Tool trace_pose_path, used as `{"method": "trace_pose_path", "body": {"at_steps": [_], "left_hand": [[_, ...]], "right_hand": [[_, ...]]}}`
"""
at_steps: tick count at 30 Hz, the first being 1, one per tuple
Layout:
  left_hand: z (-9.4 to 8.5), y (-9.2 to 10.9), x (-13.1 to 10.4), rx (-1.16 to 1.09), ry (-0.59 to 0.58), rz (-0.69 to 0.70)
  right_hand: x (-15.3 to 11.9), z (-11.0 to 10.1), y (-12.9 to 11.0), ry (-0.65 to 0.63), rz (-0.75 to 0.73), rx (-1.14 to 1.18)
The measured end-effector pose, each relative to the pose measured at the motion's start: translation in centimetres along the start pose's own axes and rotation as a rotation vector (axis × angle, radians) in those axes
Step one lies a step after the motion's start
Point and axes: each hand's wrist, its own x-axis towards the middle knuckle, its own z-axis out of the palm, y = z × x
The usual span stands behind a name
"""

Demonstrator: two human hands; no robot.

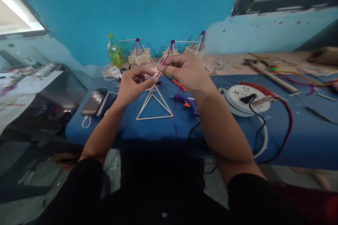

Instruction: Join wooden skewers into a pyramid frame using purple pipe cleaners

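Observation:
A small pyramid frame of thin wooden sticks (154, 117) stands on the blue tabletop, its base toward me. My left hand (134, 86) pinches at the frame's top, thumb and fingertips closed where the sticks meet. Just beside it, my right hand (186, 72) grips purple yarn (178, 96) between thumb and fingers; a tan band wraps one finger. The yarn passes by the frame's top and a length hangs down to the table. My fingers partly hide the top joint. A blue glue gun (191, 104) with an orange trigger lies under my right wrist.
Several stick models with purple-tied tops (139, 56) stand along the wall. Behind my left hand is a green-labelled bottle (115, 51). A phone (95, 102) lies at left. On the right are a round white power strip (244, 100) with cords and a hammer (274, 77).

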Motion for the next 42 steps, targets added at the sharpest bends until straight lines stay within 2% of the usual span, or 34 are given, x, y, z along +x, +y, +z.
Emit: {"method": "trace_pose_path", "body": {"at_steps": [5,11,15,21,26,31,37,42], "left_hand": [[0.6,-0.9,-2.5,0.077,0.042,-0.016],[1.9,-0.7,-3.1,0.121,0.128,0.006],[2.0,-0.3,-3.3,0.151,0.151,0.073],[0.3,0.0,-2.8,0.108,0.078,0.063],[-1.8,0.3,-2.8,-0.076,-0.023,-0.056],[-2.7,1.6,-4.0,-0.294,-0.126,-0.143],[-3.5,5.0,-5.1,-0.388,-0.191,-0.169],[-3.9,6.6,-5.9,-0.398,-0.239,-0.146]], "right_hand": [[-0.1,0.0,0.2,-0.005,-0.025,0.052],[-0.3,-0.1,0.3,-0.008,-0.01,0.029],[-0.5,-0.4,-0.1,-0.031,-0.032,0.055],[-0.8,-1.9,-1.7,-0.113,-0.047,0.062],[-0.9,-3.5,-4.0,-0.124,-0.1,-0.019],[-0.3,-4.7,-5.3,-0.169,-0.121,-0.127],[1.3,-5.0,-4.2,-0.172,-0.142,-0.151],[3.3,-3.0,-1.7,-0.173,-0.154,-0.061]]}}
